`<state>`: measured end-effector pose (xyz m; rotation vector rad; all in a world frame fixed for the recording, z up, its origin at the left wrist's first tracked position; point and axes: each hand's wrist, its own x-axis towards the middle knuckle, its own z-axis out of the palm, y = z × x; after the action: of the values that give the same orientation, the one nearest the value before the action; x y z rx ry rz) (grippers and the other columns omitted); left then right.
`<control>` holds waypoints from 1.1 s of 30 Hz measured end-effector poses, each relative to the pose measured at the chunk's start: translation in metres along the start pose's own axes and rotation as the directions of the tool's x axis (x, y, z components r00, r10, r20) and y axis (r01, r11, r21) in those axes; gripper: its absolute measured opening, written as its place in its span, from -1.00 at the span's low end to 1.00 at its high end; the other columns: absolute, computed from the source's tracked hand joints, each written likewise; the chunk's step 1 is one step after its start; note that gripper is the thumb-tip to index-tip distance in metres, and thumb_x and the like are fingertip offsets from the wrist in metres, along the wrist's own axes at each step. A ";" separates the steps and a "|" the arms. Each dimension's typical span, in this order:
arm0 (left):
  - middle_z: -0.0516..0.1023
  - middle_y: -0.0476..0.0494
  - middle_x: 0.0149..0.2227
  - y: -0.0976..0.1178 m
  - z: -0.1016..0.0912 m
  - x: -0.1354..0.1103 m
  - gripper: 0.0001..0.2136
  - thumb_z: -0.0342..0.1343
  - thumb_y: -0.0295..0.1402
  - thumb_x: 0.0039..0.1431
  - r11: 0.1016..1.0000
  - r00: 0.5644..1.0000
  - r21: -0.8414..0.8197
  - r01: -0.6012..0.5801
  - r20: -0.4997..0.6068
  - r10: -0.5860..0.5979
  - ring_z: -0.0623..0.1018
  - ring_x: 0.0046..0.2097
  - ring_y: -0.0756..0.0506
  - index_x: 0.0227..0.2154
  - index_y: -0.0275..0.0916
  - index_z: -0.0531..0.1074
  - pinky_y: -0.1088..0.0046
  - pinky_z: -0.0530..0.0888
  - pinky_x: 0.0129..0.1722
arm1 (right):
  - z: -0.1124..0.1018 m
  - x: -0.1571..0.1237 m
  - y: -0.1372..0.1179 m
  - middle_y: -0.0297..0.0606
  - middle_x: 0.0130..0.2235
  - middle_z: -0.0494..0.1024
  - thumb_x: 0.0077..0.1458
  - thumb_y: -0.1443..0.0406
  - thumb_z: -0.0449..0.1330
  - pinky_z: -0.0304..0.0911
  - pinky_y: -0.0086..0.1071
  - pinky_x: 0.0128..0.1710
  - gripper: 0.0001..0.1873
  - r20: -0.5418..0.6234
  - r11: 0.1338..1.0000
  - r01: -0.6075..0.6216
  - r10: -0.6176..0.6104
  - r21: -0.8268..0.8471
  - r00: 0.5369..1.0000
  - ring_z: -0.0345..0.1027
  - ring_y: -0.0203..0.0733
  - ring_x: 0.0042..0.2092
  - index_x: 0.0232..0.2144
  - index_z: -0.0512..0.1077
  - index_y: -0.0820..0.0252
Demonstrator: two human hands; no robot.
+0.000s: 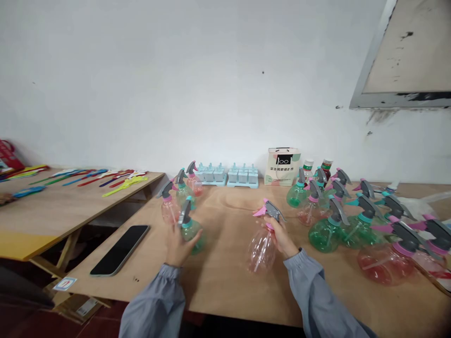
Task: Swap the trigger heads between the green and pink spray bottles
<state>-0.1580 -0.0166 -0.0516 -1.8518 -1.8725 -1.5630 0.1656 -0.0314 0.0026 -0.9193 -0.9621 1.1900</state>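
Observation:
My left hand [179, 244] is wrapped around a green spray bottle [192, 230] with a grey and teal trigger head, left of the table's middle. Just behind it stand a pink spray bottle [169, 210], another green spray bottle [183, 193] and a second pink one [194, 185]. In my right hand [280, 234] is a clear pink spray bottle [260, 251], gripped at the neck just under its grey and pink trigger head. It tilts slightly, and I cannot tell whether its base touches the table.
Several green and pink spray bottles [326, 232] crowd the right side. Pale blue popsicle moulds [243, 176], a printed paper bag [282, 166] and white-capped bottles [307, 168] line the wall. A phone [120, 250] lies at left. Another table [45, 216] holds colourful flat strips; a person's hand [5, 198] shows there.

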 end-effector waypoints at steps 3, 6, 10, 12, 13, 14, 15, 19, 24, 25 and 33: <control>0.51 -0.29 -0.05 0.026 0.025 0.002 -0.38 0.20 0.01 0.02 0.986 0.987 -0.122 -0.112 0.105 0.125 0.51 0.03 -0.28 0.07 -0.27 0.31 0.09 0.42 0.08 | 0.000 0.002 -0.008 -0.23 -0.25 0.66 -0.24 0.05 0.40 0.45 -0.25 -0.21 -0.56 0.035 1.000 0.006 -0.007 0.022 0.999 0.57 0.02 -0.15 -0.27 0.53 0.07; 0.54 -0.26 -0.11 0.049 0.051 0.003 -0.41 0.17 0.00 0.06 0.975 0.980 -0.187 -0.122 0.132 0.148 0.55 -0.03 -0.25 0.06 -0.27 0.29 0.15 0.47 0.01 | -0.001 0.004 -0.012 -0.21 -0.24 0.67 -0.19 0.07 0.39 0.46 -0.21 -0.16 -0.65 0.092 0.997 0.043 -0.048 0.060 0.995 0.56 0.02 -0.11 -0.33 0.53 0.07; 0.55 -0.28 -0.15 0.066 0.080 -0.005 -0.43 0.15 0.01 0.08 0.980 0.989 -0.187 -0.072 0.112 0.094 0.57 -0.05 -0.27 0.05 -0.25 0.29 0.15 0.50 -0.07 | -0.004 0.004 -0.017 -0.20 -0.23 0.67 -0.22 0.12 0.38 0.45 -0.25 -0.21 -0.72 0.094 0.998 0.000 -0.006 0.065 0.996 0.57 -0.01 -0.16 -0.40 0.55 0.08; 0.56 -0.29 -0.20 0.069 0.088 -0.011 -0.45 0.15 0.03 0.07 0.989 0.995 -0.142 -0.032 0.087 0.044 0.58 -0.09 -0.29 -0.01 -0.26 0.33 0.13 0.51 -0.12 | -0.006 0.002 -0.020 -0.20 -0.22 0.67 -0.24 0.12 0.37 0.43 -0.30 -0.28 -0.72 0.093 0.998 -0.055 0.051 0.041 0.994 0.57 -0.02 -0.20 -0.41 0.56 0.10; 0.56 -0.28 -0.22 0.069 0.091 -0.013 -0.47 0.15 0.04 0.06 0.993 0.997 -0.118 -0.018 0.075 0.027 0.59 -0.11 -0.30 -0.05 -0.26 0.35 0.13 0.51 -0.14 | -0.006 0.001 -0.021 -0.20 -0.23 0.67 -0.26 0.12 0.37 0.41 -0.33 -0.32 -0.70 0.090 0.996 -0.082 0.079 0.027 0.993 0.56 -0.04 -0.21 -0.41 0.57 0.11; 0.56 -0.27 -0.24 0.069 0.093 -0.015 -0.48 0.15 0.05 0.05 0.995 0.998 -0.097 -0.011 0.065 0.017 0.59 -0.13 -0.30 -0.08 -0.26 0.37 0.14 0.51 -0.15 | -0.007 0.000 -0.023 -0.20 -0.24 0.67 -0.27 0.13 0.38 0.38 -0.36 -0.36 -0.70 0.089 0.995 -0.099 0.098 0.013 0.991 0.56 -0.05 -0.23 -0.41 0.57 0.12; 0.57 -0.25 -0.26 0.068 0.095 -0.016 -0.49 0.16 0.05 0.04 0.997 0.998 -0.080 -0.009 0.056 0.014 0.60 -0.14 -0.29 -0.10 -0.25 0.38 0.15 0.51 -0.15 | -0.007 0.000 -0.023 -0.21 -0.27 0.67 -0.28 0.13 0.38 0.36 -0.39 -0.39 -0.69 0.087 0.995 -0.103 0.103 0.002 0.991 0.55 -0.07 -0.24 -0.42 0.58 0.13; 0.58 -0.24 -0.25 0.067 0.098 -0.016 -0.51 0.17 0.04 0.04 0.998 1.000 -0.050 -0.023 0.017 0.024 0.60 -0.14 -0.29 -0.11 -0.25 0.38 0.17 0.50 -0.16 | -0.005 0.000 -0.024 -0.27 -0.43 0.60 -0.31 0.11 0.37 0.29 -0.44 -0.45 -0.73 0.031 0.998 -0.062 0.061 0.013 0.998 0.46 -0.20 -0.36 -0.56 0.53 0.16; 0.58 -0.25 -0.25 0.065 0.100 -0.018 -0.54 0.18 -0.02 0.05 0.997 0.999 -0.051 -0.051 -0.008 0.051 0.60 -0.13 -0.29 -0.10 -0.24 0.38 0.16 0.51 -0.15 | 0.000 0.001 -0.022 -0.33 -0.54 0.51 -0.40 0.13 0.36 0.26 -0.41 -0.50 -0.75 -0.017 0.995 -0.082 0.083 0.049 0.996 0.32 -0.27 -0.50 -0.62 0.47 0.13; 0.58 -0.25 -0.24 0.065 0.100 -0.018 -0.54 0.17 -0.02 0.05 0.997 0.999 -0.051 -0.053 -0.009 0.053 0.60 -0.13 -0.28 -0.09 -0.24 0.38 0.16 0.51 -0.14 | 0.000 0.001 -0.022 -0.33 -0.53 0.51 -0.41 0.14 0.36 0.26 -0.41 -0.49 -0.75 -0.007 0.995 -0.091 0.091 0.043 0.996 0.33 -0.26 -0.49 -0.61 0.48 0.12; 0.57 -0.24 -0.22 0.063 0.102 -0.017 -0.52 0.17 -0.01 0.04 0.995 0.998 -0.074 -0.062 -0.007 0.062 0.59 -0.11 -0.29 -0.09 -0.24 0.37 0.15 0.51 -0.12 | 0.003 -0.001 -0.019 -0.22 -0.37 0.61 -0.29 0.10 0.31 0.30 -0.38 -0.40 -0.75 0.087 0.999 0.025 -0.027 0.022 0.996 0.49 -0.06 -0.23 -0.55 0.47 0.11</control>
<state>-0.0463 0.0236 -0.0753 -1.9142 -1.7601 -1.6369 0.1683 -0.0344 0.0215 -0.8419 -1.0267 1.2243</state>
